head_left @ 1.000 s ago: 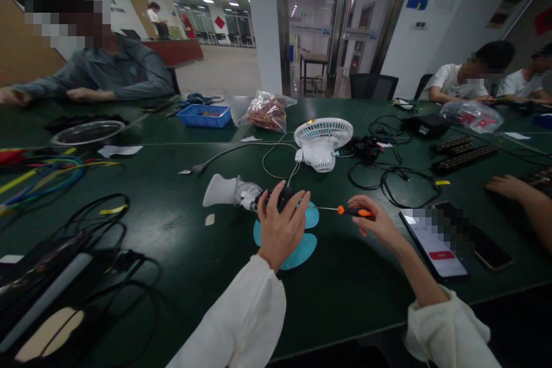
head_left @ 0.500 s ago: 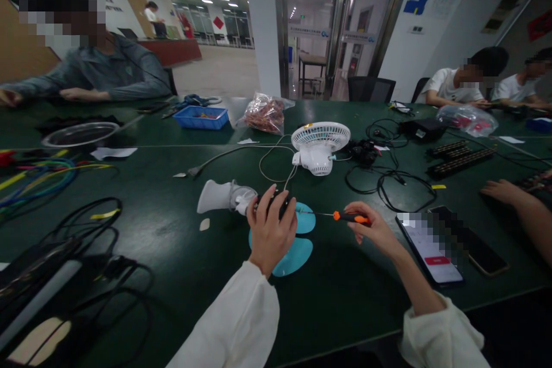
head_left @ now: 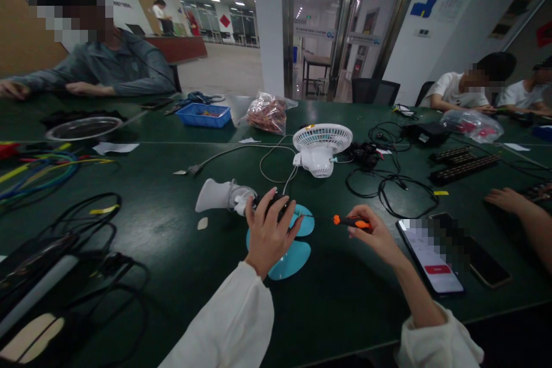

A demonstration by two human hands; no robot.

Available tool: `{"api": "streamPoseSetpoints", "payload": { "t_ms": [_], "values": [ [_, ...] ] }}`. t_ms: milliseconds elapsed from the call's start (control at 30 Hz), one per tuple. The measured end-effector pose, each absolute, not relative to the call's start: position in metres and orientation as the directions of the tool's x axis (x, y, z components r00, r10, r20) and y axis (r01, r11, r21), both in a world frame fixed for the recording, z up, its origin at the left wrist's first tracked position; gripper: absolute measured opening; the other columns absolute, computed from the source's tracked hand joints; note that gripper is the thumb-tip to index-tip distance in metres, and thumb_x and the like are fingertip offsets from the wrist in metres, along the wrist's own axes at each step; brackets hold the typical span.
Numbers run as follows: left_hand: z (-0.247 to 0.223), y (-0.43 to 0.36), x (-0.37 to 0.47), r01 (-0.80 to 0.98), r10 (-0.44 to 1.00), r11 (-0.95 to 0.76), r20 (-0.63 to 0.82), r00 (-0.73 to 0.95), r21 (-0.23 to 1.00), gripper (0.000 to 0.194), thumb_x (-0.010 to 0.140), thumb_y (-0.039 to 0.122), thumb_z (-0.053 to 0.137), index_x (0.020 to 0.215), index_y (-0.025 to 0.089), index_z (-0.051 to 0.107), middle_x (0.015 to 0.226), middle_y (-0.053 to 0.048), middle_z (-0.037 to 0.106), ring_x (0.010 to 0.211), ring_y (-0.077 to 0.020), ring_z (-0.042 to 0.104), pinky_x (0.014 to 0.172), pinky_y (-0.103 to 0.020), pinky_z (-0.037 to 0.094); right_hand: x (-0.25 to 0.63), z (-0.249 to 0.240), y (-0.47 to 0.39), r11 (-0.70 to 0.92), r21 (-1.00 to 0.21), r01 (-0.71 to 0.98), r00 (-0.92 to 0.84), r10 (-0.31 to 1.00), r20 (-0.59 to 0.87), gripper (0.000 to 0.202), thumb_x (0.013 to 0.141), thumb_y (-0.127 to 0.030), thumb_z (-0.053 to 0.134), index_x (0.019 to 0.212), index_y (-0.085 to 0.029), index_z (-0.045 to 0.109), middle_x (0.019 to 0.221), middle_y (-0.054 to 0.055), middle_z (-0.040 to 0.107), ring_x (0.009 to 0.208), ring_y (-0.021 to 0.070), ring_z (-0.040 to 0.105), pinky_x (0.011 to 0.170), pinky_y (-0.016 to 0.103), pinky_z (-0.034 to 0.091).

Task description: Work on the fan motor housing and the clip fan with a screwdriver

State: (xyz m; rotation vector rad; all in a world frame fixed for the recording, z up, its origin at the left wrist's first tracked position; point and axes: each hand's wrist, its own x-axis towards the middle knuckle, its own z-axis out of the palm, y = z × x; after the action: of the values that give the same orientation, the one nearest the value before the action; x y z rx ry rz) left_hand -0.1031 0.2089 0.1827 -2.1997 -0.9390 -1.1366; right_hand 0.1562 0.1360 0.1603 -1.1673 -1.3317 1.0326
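My left hand (head_left: 271,233) is closed over a black part (head_left: 268,204), mostly hidden under the fingers. That part adjoins a white plastic stand piece (head_left: 218,195) lying on its side. Beneath the hand lie light-blue fan blades (head_left: 291,260). My right hand (head_left: 373,233) grips the orange and black handle of a screwdriver (head_left: 352,222). Its thin shaft points left, toward the left fingertips; where the tip sits I cannot make out. Beyond my hands is a white fan head (head_left: 319,155) with a round grille, its cable running toward the black part.
Two phones (head_left: 431,259) lie right of my right hand, near another person's hand (head_left: 506,200). Black cables (head_left: 383,184) coil beyond it. At the back are a blue tray (head_left: 204,117) and a plastic bag (head_left: 268,115). More cables (head_left: 99,264) cover the left side.
The view has shifted slightly. My left fingers have moved down and right toward the screwdriver shaft. My right hand's fingers have drawn in more closely around the handle.
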Motion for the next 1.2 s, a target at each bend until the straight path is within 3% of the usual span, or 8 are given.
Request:
{"api": "streamPoseSetpoints", "payload": {
  "t_ms": [100, 233, 467, 733, 867, 967, 1067, 1200],
  "values": [
    [0.182, 0.210, -0.104, 0.761, 0.351, -0.640, 0.841, 0.411, -0.104, 0.031, 0.079, 0.028, 0.071, 0.107, 0.016, 0.066, 0.110, -0.011, 0.065, 0.123, -0.0341, 0.049, 0.109, -0.062, 0.030, 0.157, 0.160, 0.137, 0.218, -0.973, 0.082, 0.031, 0.975, 0.221, 0.023, 0.081, -0.027, 0.068, 0.100, -0.026, 0.054, 0.109, 0.002, 0.054, 0.094, 0.0171, 0.057, 0.077, 0.028, 0.050],
    [0.182, 0.209, -0.104, 0.757, 0.346, -0.645, 0.844, 0.411, -0.105, 0.030, 0.079, 0.028, 0.070, 0.106, 0.017, 0.066, 0.109, -0.011, 0.066, 0.121, -0.0337, 0.050, 0.107, -0.061, 0.033, 0.158, 0.153, 0.138, 0.254, -0.967, 0.017, 0.019, 0.967, 0.255, 0.023, 0.085, -0.027, 0.064, 0.103, -0.028, 0.050, 0.110, 0.001, 0.052, 0.075, 0.0119, 0.058, 0.072, 0.028, 0.050],
    [0.181, 0.213, -0.103, 0.750, 0.319, -0.652, 0.856, 0.406, -0.113, 0.029, 0.079, 0.032, 0.070, 0.103, 0.018, 0.066, 0.104, -0.008, 0.068, 0.119, -0.0325, 0.053, 0.106, -0.059, 0.034, 0.156, 0.147, 0.141, 0.242, -0.968, 0.067, 0.119, 0.961, 0.248, 0.032, 0.088, -0.030, 0.060, 0.118, -0.032, 0.049, 0.106, 0.001, 0.055, 0.075, 0.0126, 0.061, 0.075, 0.032, 0.053],
    [0.178, 0.250, -0.105, 0.766, 0.315, -0.636, 0.876, 0.365, -0.090, 0.026, 0.080, 0.030, 0.067, 0.103, 0.018, 0.066, 0.106, -0.009, 0.067, 0.124, -0.0328, 0.050, 0.107, -0.058, 0.033, 0.146, 0.168, 0.197, 0.258, -0.962, 0.089, 0.139, 0.953, 0.268, 0.033, 0.086, -0.039, 0.060, 0.115, -0.027, 0.052, 0.083, -0.003, 0.057, 0.059, 0.0116, 0.060, 0.058, 0.028, 0.054],
    [0.178, 0.253, -0.106, 0.756, 0.328, -0.648, 0.862, 0.387, -0.093, 0.026, 0.081, 0.029, 0.065, 0.105, 0.017, 0.066, 0.107, -0.010, 0.067, 0.125, -0.0325, 0.049, 0.108, -0.057, 0.033, 0.137, 0.157, 0.214, 0.265, -0.957, 0.115, 0.278, 0.917, 0.287, 0.028, 0.087, -0.043, 0.056, 0.105, -0.023, 0.056, 0.066, -0.005, 0.055, 0.046, 0.0097, 0.052, 0.043, 0.022, 0.041],
    [0.179, 0.249, -0.105, 0.754, 0.346, -0.651, 0.848, 0.400, -0.090, 0.026, 0.082, 0.028, 0.064, 0.105, 0.018, 0.066, 0.106, -0.011, 0.066, 0.126, -0.0326, 0.049, 0.108, -0.057, 0.032, 0.134, 0.142, 0.212, 0.257, -0.960, 0.106, 0.289, 0.916, 0.278, 0.028, 0.087, -0.043, 0.056, 0.104, -0.021, 0.058, 0.065, -0.004, 0.055, 0.043, 0.0086, 0.047, 0.040, 0.021, 0.036],
    [0.179, 0.248, -0.102, 0.748, 0.362, -0.659, 0.838, 0.409, -0.080, 0.027, 0.081, 0.028, 0.064, 0.105, 0.017, 0.066, 0.107, -0.011, 0.066, 0.127, -0.0331, 0.047, 0.108, -0.057, 0.032, 0.136, 0.133, 0.205, 0.289, -0.957, -0.002, 0.264, 0.924, 0.278, 0.033, 0.084, -0.040, 0.058, 0.114, -0.025, 0.055, 0.078, -0.003, 0.058, 0.048, 0.0085, 0.048, 0.043, 0.021, 0.039],
    [0.180, 0.252, -0.098, 0.731, 0.354, -0.676, 0.828, 0.436, -0.096, 0.025, 0.082, 0.027, 0.062, 0.105, 0.018, 0.066, 0.108, -0.012, 0.065, 0.128, -0.0340, 0.046, 0.108, -0.058, 0.032, 0.139, 0.132, 0.201, 0.301, -0.903, -0.307, 0.256, 0.940, 0.226, 0.050, 0.078, -0.033, 0.057, 0.127, -0.035, 0.044, 0.101, -0.002, 0.059, 0.057, 0.0092, 0.052, 0.048, 0.023, 0.044]
  ]
}}
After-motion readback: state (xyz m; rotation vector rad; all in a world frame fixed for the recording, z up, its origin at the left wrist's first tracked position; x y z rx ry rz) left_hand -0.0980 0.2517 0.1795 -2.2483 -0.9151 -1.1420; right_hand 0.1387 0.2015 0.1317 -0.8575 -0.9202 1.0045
